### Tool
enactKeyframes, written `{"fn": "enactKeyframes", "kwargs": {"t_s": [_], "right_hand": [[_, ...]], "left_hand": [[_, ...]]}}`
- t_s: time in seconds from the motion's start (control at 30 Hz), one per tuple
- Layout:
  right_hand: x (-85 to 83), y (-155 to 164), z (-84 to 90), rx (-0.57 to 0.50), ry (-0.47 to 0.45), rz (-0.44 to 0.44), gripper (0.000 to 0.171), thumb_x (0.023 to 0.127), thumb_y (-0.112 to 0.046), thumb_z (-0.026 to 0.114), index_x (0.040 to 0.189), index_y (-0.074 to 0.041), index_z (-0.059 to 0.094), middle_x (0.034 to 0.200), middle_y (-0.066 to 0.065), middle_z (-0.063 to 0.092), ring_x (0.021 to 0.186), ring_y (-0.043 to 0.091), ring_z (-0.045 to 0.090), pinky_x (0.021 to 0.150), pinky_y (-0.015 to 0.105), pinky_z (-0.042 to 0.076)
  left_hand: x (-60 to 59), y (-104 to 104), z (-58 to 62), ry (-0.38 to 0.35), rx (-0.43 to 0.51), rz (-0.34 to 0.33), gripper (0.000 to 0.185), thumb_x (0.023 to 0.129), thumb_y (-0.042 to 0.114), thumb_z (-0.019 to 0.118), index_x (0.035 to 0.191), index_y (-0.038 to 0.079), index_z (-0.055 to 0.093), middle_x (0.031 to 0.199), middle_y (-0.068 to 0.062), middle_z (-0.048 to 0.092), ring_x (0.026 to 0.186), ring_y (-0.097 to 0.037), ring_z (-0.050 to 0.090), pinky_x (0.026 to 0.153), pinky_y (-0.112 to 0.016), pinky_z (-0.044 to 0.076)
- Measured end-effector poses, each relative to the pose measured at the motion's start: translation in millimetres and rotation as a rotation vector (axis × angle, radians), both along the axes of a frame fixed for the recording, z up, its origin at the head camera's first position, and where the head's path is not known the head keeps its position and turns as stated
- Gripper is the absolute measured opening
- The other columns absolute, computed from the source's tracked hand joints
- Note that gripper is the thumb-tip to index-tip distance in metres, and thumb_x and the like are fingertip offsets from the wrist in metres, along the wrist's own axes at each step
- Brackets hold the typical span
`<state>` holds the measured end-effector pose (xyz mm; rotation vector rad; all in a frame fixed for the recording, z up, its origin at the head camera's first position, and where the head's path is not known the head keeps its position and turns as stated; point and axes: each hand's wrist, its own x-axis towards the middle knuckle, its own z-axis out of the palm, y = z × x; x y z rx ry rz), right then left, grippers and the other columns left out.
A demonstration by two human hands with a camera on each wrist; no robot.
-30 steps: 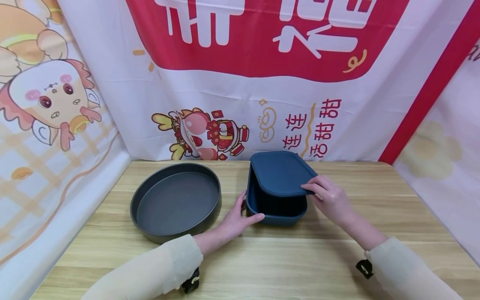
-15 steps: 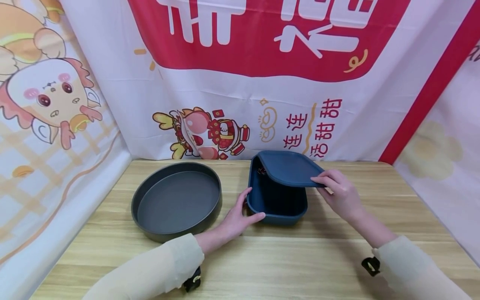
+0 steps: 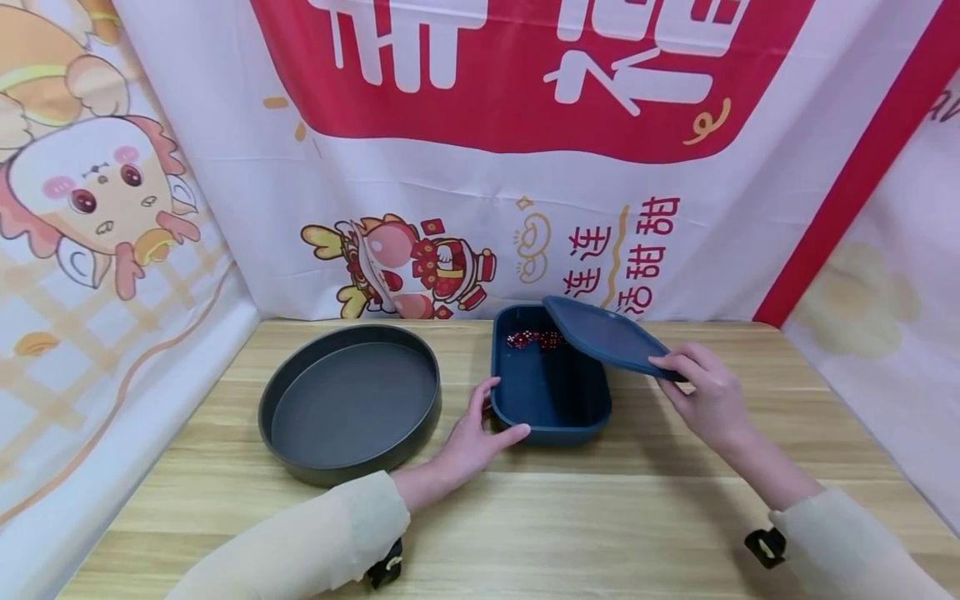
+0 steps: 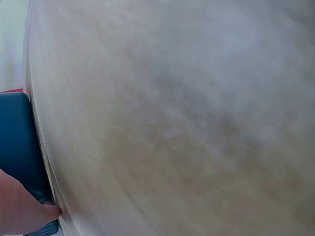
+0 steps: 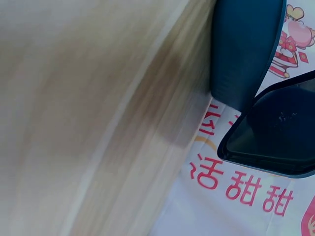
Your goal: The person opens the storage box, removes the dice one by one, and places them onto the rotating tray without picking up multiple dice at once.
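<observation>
A dark blue rectangular box stands open on the wooden table. Small red items lie at its far end. My left hand grips the box's near left corner, thumb along the front wall; the left wrist view shows the box and that thumb. My right hand pinches the near edge of the blue lid, which is lifted and tilted above the box's right rim. The right wrist view shows the lid's underside and the box wall.
A round dark grey pan sits on the table left of the box, near my left hand. A printed cloth backdrop closes off the back and both sides. Bare wooden tabletop lies in front of and to the right of the box.
My right hand has lifted the lid off the box and carried it to the right and back, uncovering the inside and the red items. The left hand has stayed on the box.
</observation>
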<state>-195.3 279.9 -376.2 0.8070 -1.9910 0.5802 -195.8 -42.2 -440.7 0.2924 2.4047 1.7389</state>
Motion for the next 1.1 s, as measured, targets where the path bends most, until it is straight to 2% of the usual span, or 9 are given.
{"fn": "enactKeyframes", "kwargs": {"t_s": [0.1,0.23,0.33,0.4,0.57,0.67,0.73,0.9,1.1], "right_hand": [[3.4,8,-3.3,-0.031,-0.007,-0.019,0.046,0.099,-0.04,0.052,0.09,0.0,0.073,0.079,0.009,0.06,0.066,0.021,0.055,0.071,0.009,0.045],[8.4,15,-8.8,-0.085,-0.044,-0.05,0.009,0.082,-0.004,0.076,0.09,0.0,0.072,0.079,0.009,0.06,0.064,0.017,0.053,0.065,0.011,0.043],[12.2,18,-12.4,-0.123,-0.077,-0.081,0.036,0.058,0.02,0.08,0.086,0.0,0.07,0.077,0.008,0.059,0.064,0.015,0.051,0.064,0.009,0.041],[14.2,20,-14.2,-0.132,-0.078,-0.106,0.038,0.055,0.022,0.081,0.084,0.0,0.069,0.076,0.007,0.059,0.063,0.014,0.053,0.064,0.008,0.042],[19.0,26,-16.7,-0.105,-0.093,-0.159,0.024,0.068,0.013,0.082,0.082,0.0,0.067,0.076,0.005,0.058,0.063,0.014,0.057,0.062,0.007,0.045],[20.1,29,-19.0,-0.102,-0.101,-0.167,0.025,0.067,0.014,0.082,0.082,0.001,0.067,0.076,0.005,0.057,0.064,0.009,0.057,0.063,0.005,0.045],[20.7,30,-21.0,-0.113,-0.1,-0.169,0.037,0.056,0.023,0.082,0.081,0.001,0.066,0.076,0.005,0.057,0.067,0.003,0.057,0.064,0.004,0.045],[24.3,31,-21.8,-0.124,-0.121,-0.17,0.033,0.06,0.022,0.079,0.081,0.002,0.063,0.078,0.007,0.059,0.08,-0.01,0.051,0.066,0.002,0.044],[29.1,31,-17.3,-0.116,-0.169,-0.191,0.033,0.063,0.022,0.077,0.088,0.006,0.062,0.081,0.01,0.061,0.081,-0.007,0.051,0.065,0.001,0.043]], "left_hand": [[0.5,1,1.3,0.006,0.001,0.006,0.08,0.087,0.031,0.075,0.15,0.022,0.027,0.147,-0.021,0.04,0.134,-0.035,0.04,0.11,-0.048,0.033],[0.8,1,1.9,0.016,0.008,0.008,0.079,0.086,0.029,0.076,0.149,0.021,0.028,0.147,-0.022,0.04,0.135,-0.034,0.039,0.11,-0.047,0.032],[0.8,0,2.1,0.021,0.014,0.005,0.079,0.086,0.028,0.076,0.149,0.02,0.028,0.147,-0.023,0.039,0.135,-0.034,0.039,0.111,-0.047,0.032],[1.1,0,2.5,0.02,0.015,0.004,0.079,0.086,0.028,0.077,0.149,0.02,0.028,0.147,-0.023,0.039,0.135,-0.035,0.038,0.111,-0.047,0.032],[1.7,0,2.9,0.017,0.011,0.004,0.08,0.086,0.029,0.076,0.149,0.02,0.028,0.148,-0.023,0.038,0.136,-0.035,0.038,0.111,-0.047,0.031],[1.6,1,2.6,0.018,0.009,0.003,0.08,0.086,0.03,0.076,0.149,0.02,0.028,0.148,-0.022,0.038,0.136,-0.035,0.038,0.111,-0.047,0.031],[1.4,1,2.0,0.021,0.008,-0.001,0.08,0.087,0.03,0.076,0.149,0.019,0.027,0.148,-0.022,0.038,0.135,-0.035,0.038,0.111,-0.047,0.032],[1.9,1,1.7,0.023,0.006,-0.003,0.08,0.087,0.03,0.076,0.149,0.02,0.027,0.148,-0.022,0.038,0.136,-0.034,0.038,0.111,-0.047,0.031],[1.2,1,1.9,0.018,-0.003,0.003,0.079,0.087,0.032,0.075,0.149,0.021,0.027,0.149,-0.021,0.038,0.136,-0.033,0.038,0.111,-0.047,0.031]]}}
